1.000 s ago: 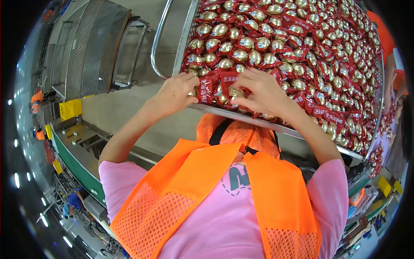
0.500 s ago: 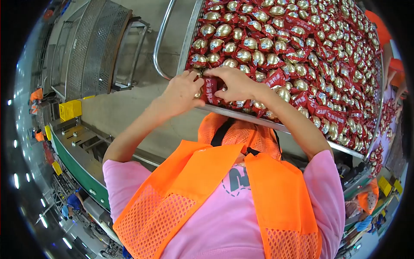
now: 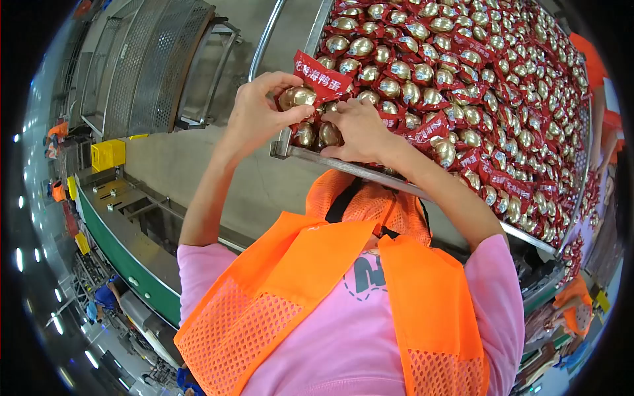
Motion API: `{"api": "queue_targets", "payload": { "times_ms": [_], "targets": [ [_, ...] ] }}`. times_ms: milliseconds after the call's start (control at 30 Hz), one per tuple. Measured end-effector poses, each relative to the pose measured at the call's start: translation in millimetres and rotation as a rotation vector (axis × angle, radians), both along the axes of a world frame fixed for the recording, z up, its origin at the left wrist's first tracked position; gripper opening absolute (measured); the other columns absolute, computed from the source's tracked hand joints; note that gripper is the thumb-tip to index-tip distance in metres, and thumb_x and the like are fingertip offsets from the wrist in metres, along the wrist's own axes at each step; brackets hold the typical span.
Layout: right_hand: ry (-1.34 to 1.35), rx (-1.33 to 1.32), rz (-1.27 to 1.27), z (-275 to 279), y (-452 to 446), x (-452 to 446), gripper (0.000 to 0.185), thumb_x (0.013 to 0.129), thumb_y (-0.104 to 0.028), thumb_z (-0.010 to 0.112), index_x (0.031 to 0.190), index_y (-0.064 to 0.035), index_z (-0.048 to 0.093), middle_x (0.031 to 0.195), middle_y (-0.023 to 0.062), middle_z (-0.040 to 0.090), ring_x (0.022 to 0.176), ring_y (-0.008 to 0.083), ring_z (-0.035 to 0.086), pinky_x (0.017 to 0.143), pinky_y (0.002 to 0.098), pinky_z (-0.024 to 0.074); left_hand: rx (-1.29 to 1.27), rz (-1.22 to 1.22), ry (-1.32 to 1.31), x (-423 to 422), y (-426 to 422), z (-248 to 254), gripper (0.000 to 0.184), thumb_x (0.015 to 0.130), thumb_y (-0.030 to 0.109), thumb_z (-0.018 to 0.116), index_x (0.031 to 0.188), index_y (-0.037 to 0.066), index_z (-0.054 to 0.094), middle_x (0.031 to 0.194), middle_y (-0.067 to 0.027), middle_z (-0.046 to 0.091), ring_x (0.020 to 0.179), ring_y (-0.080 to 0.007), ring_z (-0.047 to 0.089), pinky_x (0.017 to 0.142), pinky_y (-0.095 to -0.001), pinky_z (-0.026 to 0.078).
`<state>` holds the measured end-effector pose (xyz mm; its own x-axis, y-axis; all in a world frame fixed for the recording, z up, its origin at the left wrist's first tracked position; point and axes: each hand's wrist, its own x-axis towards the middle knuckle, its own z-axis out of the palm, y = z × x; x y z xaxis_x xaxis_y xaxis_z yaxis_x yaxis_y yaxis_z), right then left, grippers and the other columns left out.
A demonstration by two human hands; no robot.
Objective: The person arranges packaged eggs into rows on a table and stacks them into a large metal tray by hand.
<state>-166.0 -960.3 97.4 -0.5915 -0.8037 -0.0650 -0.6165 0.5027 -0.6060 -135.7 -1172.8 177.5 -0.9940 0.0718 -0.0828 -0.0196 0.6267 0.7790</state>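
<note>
Gold and red wrapped duck eggs lie packed in rows in a large metal-framed tray. My left hand is closed round one wrapped duck egg, lifted at the tray's near left corner. Its red wrapper end, printed with white characters, stands up and away from the fingers. Just to the right, my right hand reaches down into the same corner. Its thumb and fingers curl about another gold wrapped egg, which still sits in the tray. A further gold egg lies beside it.
A bent metal handle rises at the tray's left side. Beyond it stands a perforated metal rack. A yellow crate and a green-sided conveyor are at left. Another person's orange sleeve shows at the right edge.
My left hand has moved up and slightly left, raising a wrapped egg whose red wrapper now shows. My right hand has shifted down and right onto another egg. The tray appears farther right in view.
</note>
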Motion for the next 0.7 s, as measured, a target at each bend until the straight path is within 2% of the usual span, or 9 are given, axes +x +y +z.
{"api": "queue_targets", "payload": {
  "times_ms": [33,67,167,200,300,433,533,633,700],
  "targets": [
    [0.021,0.072,-0.007,4,-4,1,0.056,0.065,-0.038,0.08,0.11,-0.0064,0.07,0.111,0.0162,0.068,0.105,0.0351,0.063,0.093,0.0484,0.0456,-0.018,0.03,0.031,3,3,-1,0.039,0.075,0.013,0.084,0.11,0.002,0.069,0.091,-0.004,0.069,0.082,-0.008,0.065,0.063,-0.0215,0.05],
    [0.017,0.067,-0.006,6,-5,-2,0.053,0.064,-0.036,0.08,0.106,-0.0051,0.071,0.109,0.0156,0.069,0.103,0.0341,0.064,0.094,0.0445,0.0472,-0.037,0.061,0.06,6,8,-1,0.038,0.075,0.013,0.084,0.108,0.002,0.069,0.09,-0.0042,0.069,0.081,-0.0093,0.066,0.064,-0.023,0.051],
    [-0.228,-0.195,0.04,-12,4,-14,0.053,0.061,-0.036,0.077,0.104,-0.0059,0.072,0.104,0.0141,0.07,0.1,0.0299,0.066,0.092,0.0415,0.046,-0.215,0.107,0.273,16,18,-8,0.035,0.073,0.015,0.084,0.103,0.003,0.071,0.087,-0.0055,0.067,0.079,-0.0171,0.067,0.066,-0.0291,0.053],
    [-0.29,-0.327,0.042,-14,5,-17,0.05,0.061,-0.031,0.077,0.103,-0.0059,0.072,0.102,0.0148,0.071,0.095,0.0301,0.067,0.091,0.0398,0.049,-0.295,0.113,0.364,18,21,-13,0.035,0.072,0.017,0.085,0.101,0.003,0.071,0.086,-0.0061,0.066,0.078,-0.0202,0.068,0.067,-0.0313,0.054],
    [-0.433,-0.256,-0.016,-9,12,-12,0.048,0.061,-0.028,0.078,0.103,-0.0048,0.071,0.102,0.0151,0.071,0.092,0.0312,0.068,0.09,0.0377,0.0512,-0.352,0.061,0.248,26,33,-31,0.033,0.07,0.022,0.084,0.095,0.004,0.07,0.096,-0.0115,0.064,0.086,-0.0304,0.067,0.073,-0.0411,0.056],
    [-0.272,-0.3,-0.012,-9,13,-4,0.042,0.064,-0.025,0.077,0.1,-0.003,0.069,0.096,0.0139,0.069,0.089,0.0311,0.065,0.088,0.039,0.0496,-0.643,-0.051,0.263,31,41,-35,0.03,0.075,0.028,0.08,0.094,0.007,0.069,0.098,-0.0119,0.061,0.091,-0.0306,0.062,0.073,-0.0421,0.055],
    [-0.093,-0.328,-0.088,-9,16,12,0.04,0.065,-0.023,0.077,0.099,-0.0046,0.067,0.093,0.0113,0.065,0.088,0.029,0.063,0.087,0.039,0.0456,-0.672,-0.133,0.235,30,41,-35,0.034,0.075,0.024,0.079,0.103,0.008,0.067,0.101,-0.007,0.061,0.094,-0.0287,0.058,0.074,-0.0418,0.053],
    [-0.104,-0.352,-0.151,-15,17,21,0.04,0.065,-0.023,0.077,0.1,-0.0058,0.066,0.091,0.0098,0.063,0.089,0.0269,0.061,0.087,0.0379,0.0423,-0.678,-0.248,0.359,16,39,-50,0.032,0.077,0.025,0.077,0.103,0.008,0.069,0.103,-0.0065,0.061,0.099,-0.0284,0.056,0.08,-0.0416,0.05],
    [-0.128,-0.343,-0.151,-13,16,21,0.04,0.065,-0.023,0.077,0.1,-0.0054,0.066,0.093,0.01,0.064,0.09,0.027,0.062,0.087,0.0381,0.0428,-0.665,-0.424,0.296,5,26,-51,0.032,0.076,0.023,0.076,0.104,0.009,0.07,0.103,-0.0061,0.062,0.102,-0.0275,0.055,0.083,-0.0418,0.048]
  ]
}}
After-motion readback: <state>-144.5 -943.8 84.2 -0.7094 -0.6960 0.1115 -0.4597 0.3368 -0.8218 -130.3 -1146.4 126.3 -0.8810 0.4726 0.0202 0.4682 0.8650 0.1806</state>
